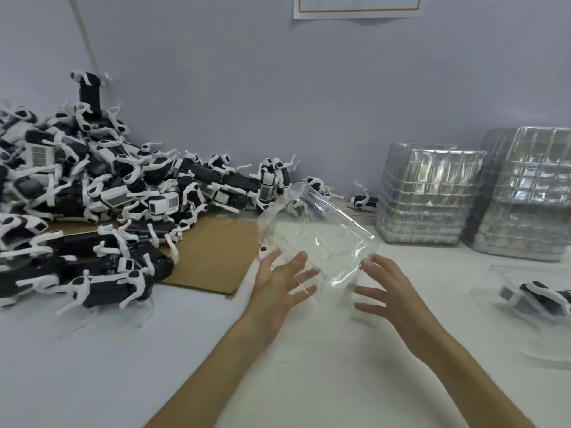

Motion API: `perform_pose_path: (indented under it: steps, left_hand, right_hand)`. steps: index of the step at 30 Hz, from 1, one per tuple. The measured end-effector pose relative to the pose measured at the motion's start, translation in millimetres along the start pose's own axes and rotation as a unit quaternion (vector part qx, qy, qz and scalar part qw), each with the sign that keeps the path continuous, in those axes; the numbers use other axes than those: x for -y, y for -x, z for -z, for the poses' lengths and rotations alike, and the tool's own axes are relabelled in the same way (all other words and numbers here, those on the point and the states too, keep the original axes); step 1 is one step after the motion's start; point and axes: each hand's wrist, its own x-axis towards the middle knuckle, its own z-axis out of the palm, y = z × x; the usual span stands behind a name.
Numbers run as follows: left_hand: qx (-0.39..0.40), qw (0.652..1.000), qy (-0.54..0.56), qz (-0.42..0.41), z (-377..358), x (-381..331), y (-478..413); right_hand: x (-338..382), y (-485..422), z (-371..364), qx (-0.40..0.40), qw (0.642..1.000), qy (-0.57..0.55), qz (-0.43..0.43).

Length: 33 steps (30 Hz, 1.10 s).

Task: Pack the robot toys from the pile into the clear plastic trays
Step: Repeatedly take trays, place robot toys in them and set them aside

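With the left hand (279, 287) and right hand (394, 290) spread loose, gripping nothing, the empty clear tray (321, 236) tilts at their fingertips just right of the toy pile (92, 193) and may slip or land crooked.

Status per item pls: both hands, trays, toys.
left hand: open, fingers spread at the tilted tray's near edge.
right hand: open, fingers spread at its near right corner.
tilted tray: empty, off flat.
toy pile: loose, unpacked, partly on cardboard.
tray stacks: two, nested, unused.
right tray: flat on table, one packed toy inside.
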Motion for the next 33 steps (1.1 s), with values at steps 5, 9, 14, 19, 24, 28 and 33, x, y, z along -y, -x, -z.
perform_pose_path:
  steps: [5, 9, 14, 19, 24, 28, 33]
  left_hand:
    - [0.013, 0.995, -0.099, 0.004, -1.2, -0.3, 0.4]
    - [-0.148, 0.980, -0.022, -0.130, 16.0, -21.5, -12.8]
    - [-0.332, 0.912, -0.059, -0.234, 60.5, -48.2, -20.2]
    - [-0.362, 0.914, -0.077, -0.164, 92.3, -60.2, -32.9]
    - [-0.353, 0.917, -0.113, -0.146, 101.0, -61.7, -38.1]
    - [-0.333, 0.913, -0.157, -0.174, 96.3, -61.7, -34.6]
    - [-0.245, 0.896, -0.270, -0.252, 63.7, -48.4, -22.8]
  right_hand:
    - [-3.8, -8.1, 2.6, -0.074, 0.994, -0.085, 0.001]
    - [4.5, -12.0, 23.0, -0.100, 0.986, -0.127, -0.032]
    - [0.1, -14.1, 34.2, -0.066, 0.990, 0.083, -0.091]
    - [-8.6, -17.1, 32.7, -0.087, 0.977, 0.185, -0.057]
    - [-11.7, -17.6, 34.7, -0.088, 0.969, 0.225, -0.040]
    - [-10.0, -17.2, 35.1, -0.086, 0.967, 0.236, -0.038]
    - [-6.3, -12.1, 32.1, -0.126, 0.960, 0.250, 0.016]
